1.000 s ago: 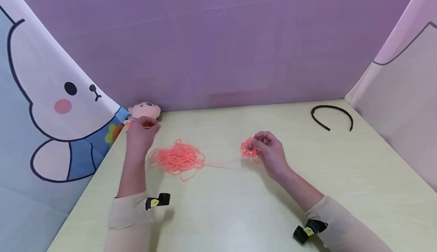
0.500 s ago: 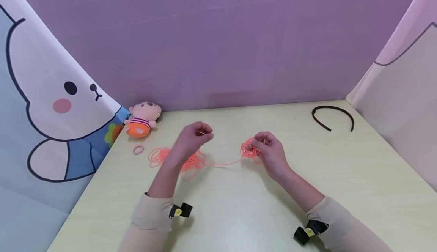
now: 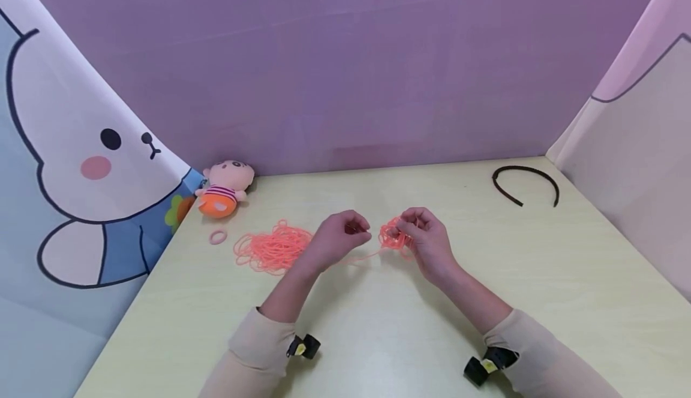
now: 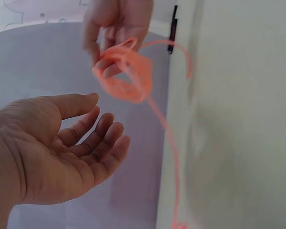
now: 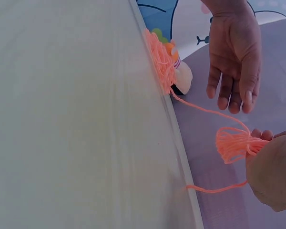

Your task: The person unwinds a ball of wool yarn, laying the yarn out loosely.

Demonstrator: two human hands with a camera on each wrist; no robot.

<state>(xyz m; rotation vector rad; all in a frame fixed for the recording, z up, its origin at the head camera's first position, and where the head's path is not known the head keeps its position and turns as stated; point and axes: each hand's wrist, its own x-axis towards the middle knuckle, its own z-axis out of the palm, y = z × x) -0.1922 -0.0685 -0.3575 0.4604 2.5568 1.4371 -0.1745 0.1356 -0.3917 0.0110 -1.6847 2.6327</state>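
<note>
My right hand (image 3: pixel 426 242) pinches a small looped bundle of coral-pink cord (image 3: pixel 393 234), held above the table; in the right wrist view its loops (image 5: pixel 232 145) fan out from the fingers. A single strand runs from this bundle to a larger loose heap of the same cord (image 3: pixel 272 248) on the table at left. A short loose end hangs on the bundle's other side. My left hand (image 3: pixel 337 239) hovers just left of the bundle with nothing in it. Its fingers (image 4: pixel 102 138) are relaxed and spread apart from the thumb, palm toward the bundle.
A pink plush doll (image 3: pixel 224 188) in orange shorts sits at the table's back left corner. A small pink ring (image 3: pixel 218 237) lies in front of it. A black curved band (image 3: pixel 526 169) lies at the back right. Purple cloth (image 3: pixel 378 74) hangs behind the table.
My left hand has moved right, from beside the doll across the cord heap to near the bundle. The pink ring now shows on the table by the doll. My right hand stays in place.
</note>
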